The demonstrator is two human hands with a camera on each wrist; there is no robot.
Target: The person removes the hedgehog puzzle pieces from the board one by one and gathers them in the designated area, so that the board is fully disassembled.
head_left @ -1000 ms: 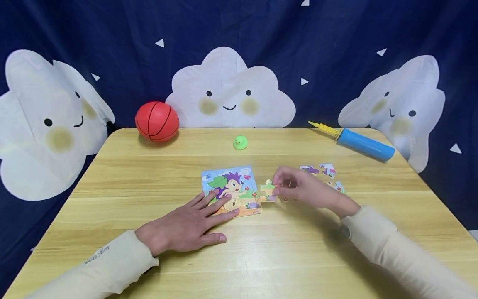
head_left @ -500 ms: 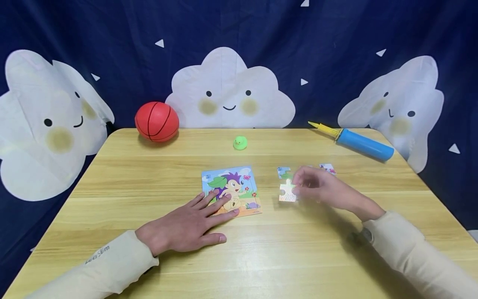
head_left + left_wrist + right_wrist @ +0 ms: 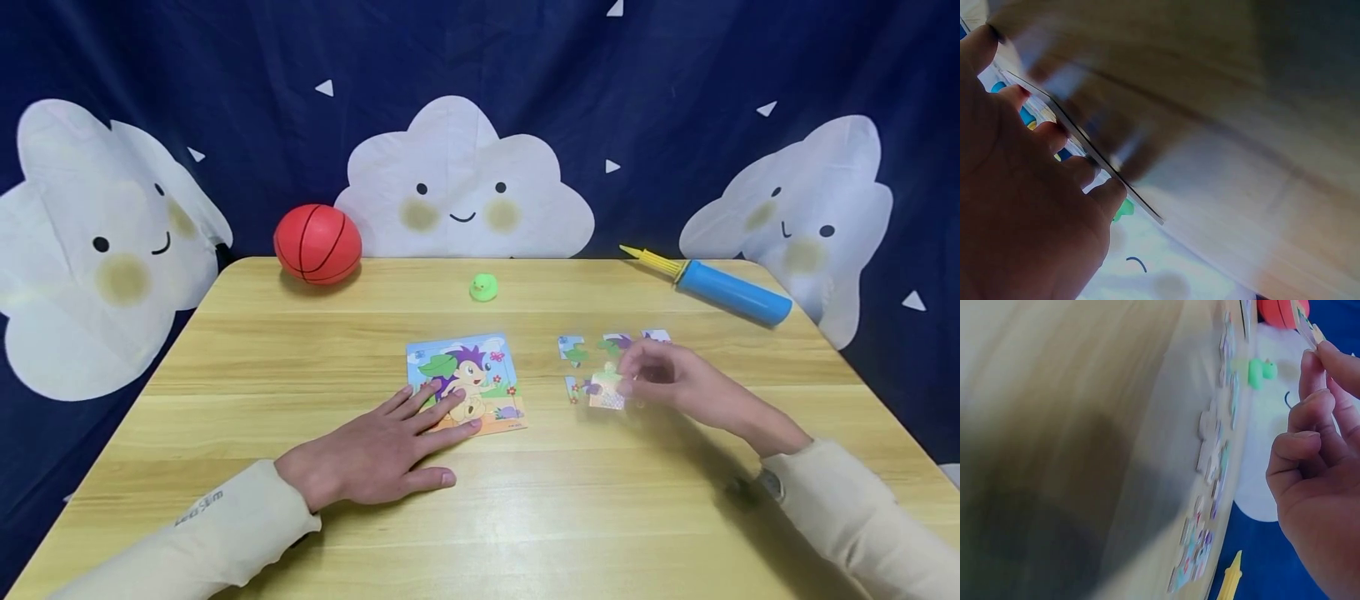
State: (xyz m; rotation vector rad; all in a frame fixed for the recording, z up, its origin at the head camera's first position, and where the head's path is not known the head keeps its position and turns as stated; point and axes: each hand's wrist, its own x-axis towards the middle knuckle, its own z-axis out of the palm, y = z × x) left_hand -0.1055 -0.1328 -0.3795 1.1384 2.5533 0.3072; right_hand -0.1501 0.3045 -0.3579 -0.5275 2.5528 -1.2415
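My left hand (image 3: 375,454) lies with fingers spread over the lower left part of a square hedgehog puzzle board (image 3: 487,350). In the left wrist view the board's thin edge (image 3: 1092,152) runs beneath the fingertips. Thumb and index finger of my right hand (image 3: 686,387) pinch a jigsaw piece (image 3: 607,393), raised above the table to the right of the board. That same piece (image 3: 1305,328) appears at the fingertips in the right wrist view. Around and under the right hand lie several loose jigsaw pieces (image 3: 572,348), partly hidden by it.
A red ball (image 3: 318,244) sits at the table's back left, a green toy duck (image 3: 483,287) at the back middle. A blue and yellow hand pump (image 3: 735,293) lies at the back right. Behind the wooden table (image 3: 480,525) hangs a dark blue cloud-print curtain (image 3: 660,67).
My right hand has moved rightward from the board's edge to over the loose pieces, still pinching the jigsaw piece. The left hand has stayed in place on the board.
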